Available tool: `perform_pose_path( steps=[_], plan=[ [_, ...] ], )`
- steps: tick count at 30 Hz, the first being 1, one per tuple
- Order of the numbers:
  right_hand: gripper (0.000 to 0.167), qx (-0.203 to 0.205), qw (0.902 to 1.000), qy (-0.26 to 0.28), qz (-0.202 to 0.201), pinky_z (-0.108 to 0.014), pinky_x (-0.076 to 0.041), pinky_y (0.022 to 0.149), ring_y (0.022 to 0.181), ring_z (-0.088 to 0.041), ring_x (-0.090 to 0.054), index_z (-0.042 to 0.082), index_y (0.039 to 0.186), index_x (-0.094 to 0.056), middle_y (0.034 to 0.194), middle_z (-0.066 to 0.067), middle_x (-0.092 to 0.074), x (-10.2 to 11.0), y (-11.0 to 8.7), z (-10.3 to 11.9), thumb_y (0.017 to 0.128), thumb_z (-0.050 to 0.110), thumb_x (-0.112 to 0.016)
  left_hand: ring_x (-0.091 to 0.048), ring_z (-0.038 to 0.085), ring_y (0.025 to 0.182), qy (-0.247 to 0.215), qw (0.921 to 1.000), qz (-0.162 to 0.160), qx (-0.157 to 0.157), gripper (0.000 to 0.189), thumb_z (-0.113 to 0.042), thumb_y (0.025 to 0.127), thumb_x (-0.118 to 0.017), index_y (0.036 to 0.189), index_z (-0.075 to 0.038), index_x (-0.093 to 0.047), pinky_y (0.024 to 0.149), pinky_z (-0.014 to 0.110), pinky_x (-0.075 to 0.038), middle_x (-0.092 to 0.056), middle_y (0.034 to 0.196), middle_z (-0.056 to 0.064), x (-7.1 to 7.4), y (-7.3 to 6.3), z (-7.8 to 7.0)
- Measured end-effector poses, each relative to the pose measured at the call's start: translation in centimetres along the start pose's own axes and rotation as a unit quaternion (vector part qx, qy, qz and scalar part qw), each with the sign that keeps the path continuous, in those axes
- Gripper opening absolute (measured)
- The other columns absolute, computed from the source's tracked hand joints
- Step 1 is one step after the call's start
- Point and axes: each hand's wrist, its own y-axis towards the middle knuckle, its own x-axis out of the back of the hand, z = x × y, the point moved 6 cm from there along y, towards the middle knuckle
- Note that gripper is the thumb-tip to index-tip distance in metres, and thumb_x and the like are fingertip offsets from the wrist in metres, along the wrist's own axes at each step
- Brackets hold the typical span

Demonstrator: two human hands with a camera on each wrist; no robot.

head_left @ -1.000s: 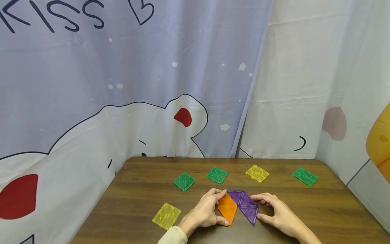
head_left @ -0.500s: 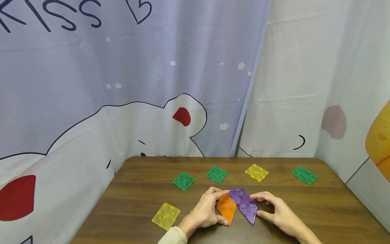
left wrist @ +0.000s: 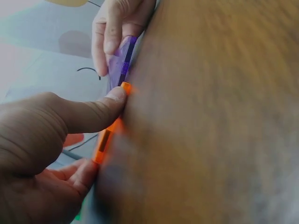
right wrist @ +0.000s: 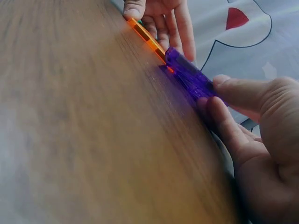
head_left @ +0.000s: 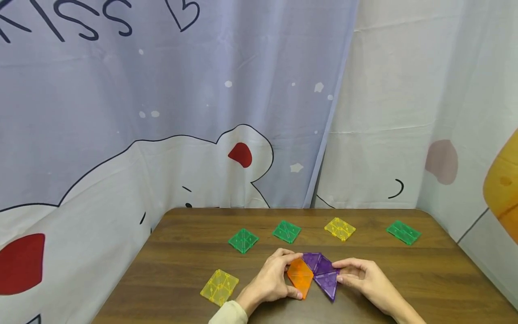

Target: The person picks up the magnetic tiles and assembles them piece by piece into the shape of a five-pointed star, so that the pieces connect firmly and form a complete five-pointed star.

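orange tile, near side of bench: left hand, fingers wide, grips opposite ends. purple tiles, adjoining: right hand, fingers narrowly parted, pinches outer edge. green tiles: well apart, beyond open wood.

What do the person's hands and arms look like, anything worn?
The left hand is ungloved, with a plain cream sleeve cuff at the wrist. The right hand is ungloved too; no sleeve shows on its visible forearm.
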Motion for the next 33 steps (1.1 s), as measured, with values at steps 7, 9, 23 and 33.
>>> perform_pose_path(
  steps=[7,9,23,33],
  plan=[
    [0.037,-0.048,0.9979,0.042,0.012,-0.033,-0.067,0.086,0.096,-0.014,-0.081,-0.020,0.132,-0.067,0.116,-0.020,-0.082,0.0,0.0,-0.5,0.104,0.002,-0.075,-0.060,0.012,0.112,0.044,0.9987,-0.016,0.018,0.101,-0.029,0.059,-0.114,0.149,-0.010,-0.072,0.108,0.038,-0.051,-0.071,0.123,0.002,0.7,-0.1,-0.6],
    [0.037,-0.048,0.9968,0.062,0.019,-0.034,-0.067,0.085,0.093,-0.015,-0.081,-0.023,0.131,-0.065,0.112,-0.018,-0.082,-0.1,0.0,-0.5,0.104,0.000,-0.074,-0.059,0.009,0.106,0.045,0.9985,-0.020,0.024,0.102,-0.027,0.056,-0.115,0.147,-0.010,-0.073,0.102,0.034,-0.051,-0.073,0.116,0.001,0.8,-0.1,-0.8],
    [0.037,-0.049,0.9932,0.104,0.021,-0.036,-0.067,0.090,0.097,-0.018,-0.082,-0.025,0.132,-0.060,0.116,-0.015,-0.081,-0.1,-0.1,-0.5,0.104,-0.004,-0.072,-0.070,0.018,0.100,-0.177,0.9804,-0.030,0.082,0.064,0.001,0.082,-0.095,0.141,-0.005,-0.074,0.086,0.027,-0.062,-0.069,0.121,0.010,0.5,-0.2,-0.3],
    [0.040,-0.074,0.9942,0.072,0.031,-0.035,-0.068,0.083,0.094,-0.016,-0.079,-0.021,0.136,-0.062,0.115,-0.021,-0.079,0.1,0.0,-0.4,0.105,0.002,-0.073,-0.073,0.015,0.083,-0.277,0.9504,-0.060,0.129,0.026,0.010,0.088,-0.088,0.111,-0.001,-0.083,0.072,0.026,-0.064,-0.079,0.097,0.008,0.8,-0.5,0.5]
  ],
)
